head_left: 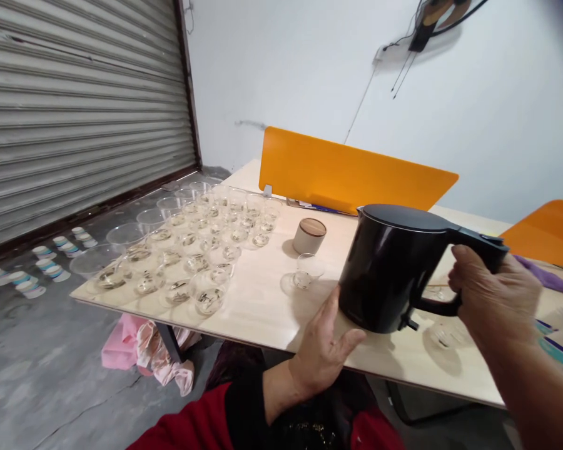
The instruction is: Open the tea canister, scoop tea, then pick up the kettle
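My right hand (495,294) grips the handle of a black electric kettle (394,265), held just above the light wooden table (263,312). My left hand (321,350) rests at the table's near edge, fingers apart, touching the kettle's lower left side. A single small glass cup (306,270) with something at its bottom stands just left of the kettle. Behind it sits a beige jar with a wooden lid (309,235). Several glass cups (187,250) holding small bits fill the table's left part.
An orange divider panel (351,169) stands along the table's far side, another orange one (547,231) at right. Purple cloth (547,278) and stacked plates (560,344) lie at far right. Pink cloth (141,353) and small cups (47,262) lie on the floor by a roller shutter (75,112).
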The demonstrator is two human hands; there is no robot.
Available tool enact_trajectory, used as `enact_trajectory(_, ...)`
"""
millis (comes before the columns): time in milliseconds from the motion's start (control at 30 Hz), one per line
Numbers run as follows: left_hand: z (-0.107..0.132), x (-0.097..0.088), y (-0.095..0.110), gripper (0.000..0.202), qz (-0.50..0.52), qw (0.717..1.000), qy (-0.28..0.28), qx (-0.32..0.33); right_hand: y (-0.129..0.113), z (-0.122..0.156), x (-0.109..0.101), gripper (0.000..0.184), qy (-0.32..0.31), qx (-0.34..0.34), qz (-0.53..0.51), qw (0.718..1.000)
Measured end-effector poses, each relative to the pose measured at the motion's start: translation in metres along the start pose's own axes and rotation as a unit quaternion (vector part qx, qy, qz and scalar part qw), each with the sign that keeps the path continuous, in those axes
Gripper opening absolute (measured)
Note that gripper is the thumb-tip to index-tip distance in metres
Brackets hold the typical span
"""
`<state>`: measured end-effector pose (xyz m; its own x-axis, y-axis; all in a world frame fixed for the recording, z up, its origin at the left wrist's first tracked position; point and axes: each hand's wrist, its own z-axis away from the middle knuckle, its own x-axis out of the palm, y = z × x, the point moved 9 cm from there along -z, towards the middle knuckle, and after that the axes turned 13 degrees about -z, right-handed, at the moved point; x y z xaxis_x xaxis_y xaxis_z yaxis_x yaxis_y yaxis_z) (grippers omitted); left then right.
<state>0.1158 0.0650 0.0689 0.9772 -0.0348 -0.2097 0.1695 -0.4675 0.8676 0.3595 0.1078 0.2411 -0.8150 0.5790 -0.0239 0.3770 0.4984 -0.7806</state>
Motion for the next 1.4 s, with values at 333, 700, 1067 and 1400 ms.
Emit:
enact_trajectory(333,0.019,-0.056,-0.023,0.063,-0.06,0.998,0.013,-0.016,0.066,-0.04,0.049,0.03,0.029,0.015,-0.169,0.985)
enact_trajectory(700,0.015,-0.086,-0.045,0.06,-0.064,0.995,0.048,-0.056,0.11,-0.095,0.074,0.014,-0.019,0.051,-0.151,0.987)
enact_trajectory(1067,-0.001,-0.099,-0.061,0.061,-0.123,0.986,0.062,-0.097,0.133,-0.124,0.08,0.013,-0.079,0.12,-0.087,0.986)
enact_trajectory(1400,-0.007,-0.102,-0.076,0.063,-0.173,0.976,0.051,-0.124,0.147,-0.127,0.083,0.018,-0.098,0.09,0.011,0.991)
